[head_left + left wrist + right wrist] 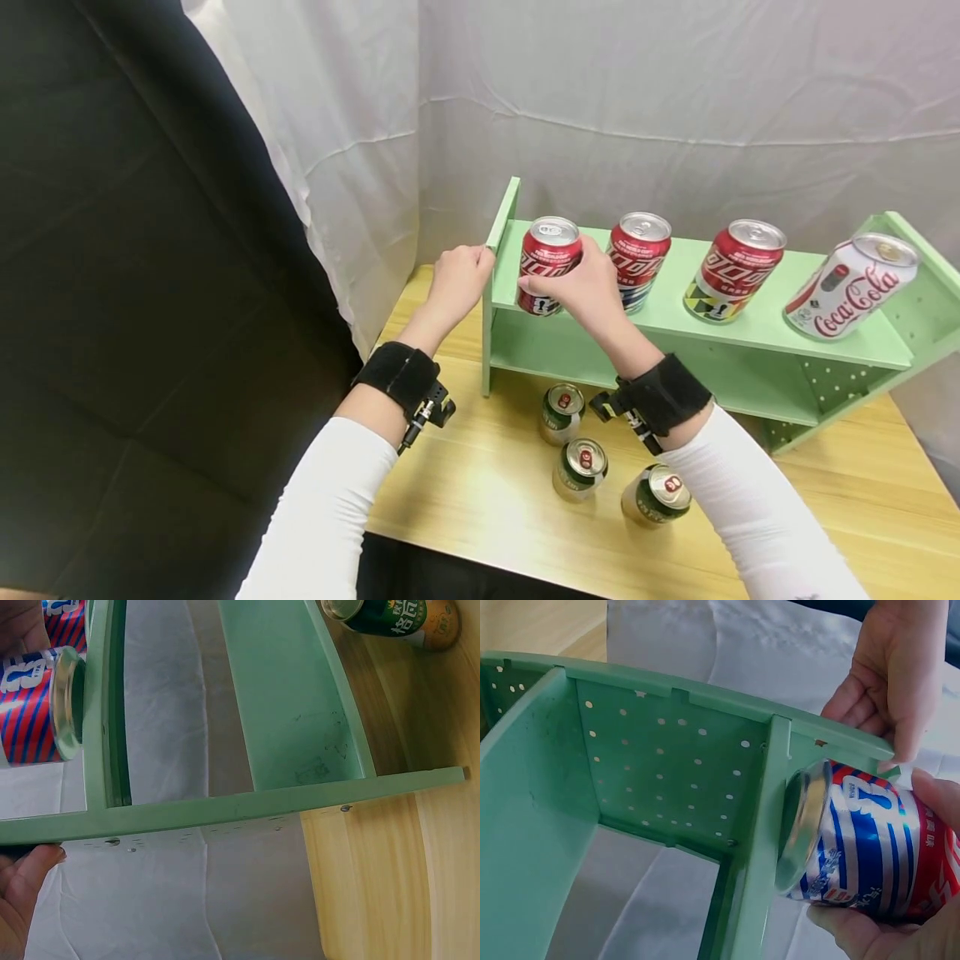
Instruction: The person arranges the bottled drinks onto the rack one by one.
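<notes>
My right hand [561, 287] grips a red, white and blue striped can [551, 254] at the left end of the green shelf's [757, 321] top board. The right wrist view shows the same can [870, 840] with its base against the board's edge, my fingers [862, 937] curled under it. My left hand [471, 271] holds the top of the shelf's left side panel [501, 229]. In the left wrist view the thumb [26, 889] lies under that panel [225, 808], with the can [34, 705] beyond it.
Two more red cans [636, 258] [733, 268] and a white Coca-Cola can [851, 287] stand along the top board. On the wooden table [840, 492], three green cans [561, 412] [579, 468] [655, 496] stand before the shelf. White cloth hangs behind, and a dark panel is at left.
</notes>
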The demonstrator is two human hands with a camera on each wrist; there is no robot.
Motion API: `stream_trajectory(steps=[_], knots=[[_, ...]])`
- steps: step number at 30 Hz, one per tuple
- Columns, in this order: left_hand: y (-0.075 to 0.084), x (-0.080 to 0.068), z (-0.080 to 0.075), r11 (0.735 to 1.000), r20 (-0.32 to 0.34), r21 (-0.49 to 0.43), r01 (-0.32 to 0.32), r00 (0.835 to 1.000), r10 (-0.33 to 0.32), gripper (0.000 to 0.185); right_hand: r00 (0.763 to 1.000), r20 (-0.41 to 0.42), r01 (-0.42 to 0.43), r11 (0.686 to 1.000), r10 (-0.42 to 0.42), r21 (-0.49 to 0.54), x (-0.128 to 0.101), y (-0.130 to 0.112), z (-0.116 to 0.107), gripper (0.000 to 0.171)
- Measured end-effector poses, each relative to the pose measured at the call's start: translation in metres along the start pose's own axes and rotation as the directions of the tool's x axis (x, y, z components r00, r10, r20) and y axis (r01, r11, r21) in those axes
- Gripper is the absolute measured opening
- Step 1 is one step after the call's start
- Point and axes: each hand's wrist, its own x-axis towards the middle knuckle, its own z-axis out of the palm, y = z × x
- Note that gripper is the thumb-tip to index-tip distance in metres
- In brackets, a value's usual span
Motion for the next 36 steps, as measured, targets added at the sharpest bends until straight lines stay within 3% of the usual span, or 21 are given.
stream_trajectory(steps=[9, 15, 19, 29, 36], knots=[[0.006, 0.001, 0.002, 1.0, 0.005, -0.014, 0.007, 1.0, -0.006, 0.036, 1.0, 0.011, 0.005, 1.0, -0.005, -0.02, 0.011, -0.001, 0.0, 0.081], [0.007, 0.002, 0.002, 1.0, -0.011, -0.014, -0.008, 1.0, 0.007, 0.036, 0.998, 0.003, 0.062, 0.995, -0.063, 0.082, 0.018, 0.002, 0.005, 0.082], [0.003, 0.0, 0.002, 1.0, -0.014, -0.011, 0.007, 1.0, -0.007, 0.035, 0.998, 0.007, 0.056, 0.988, -0.058, 0.146, 0.018, 0.004, 0.013, 0.084], [0.001, -0.001, 0.0, 0.999, -0.032, -0.032, 0.012, 0.999, -0.013, 0.035, 0.998, -0.008, 0.064, 0.99, -0.063, 0.129, 0.018, 0.005, 0.021, 0.085], [0.0, -0.001, 0.001, 0.999, -0.021, -0.03, 0.016, 1.0, -0.017, 0.035, 0.995, 0.085, 0.036, 0.994, -0.045, 0.107, 0.008, 0.006, 0.012, 0.086]])
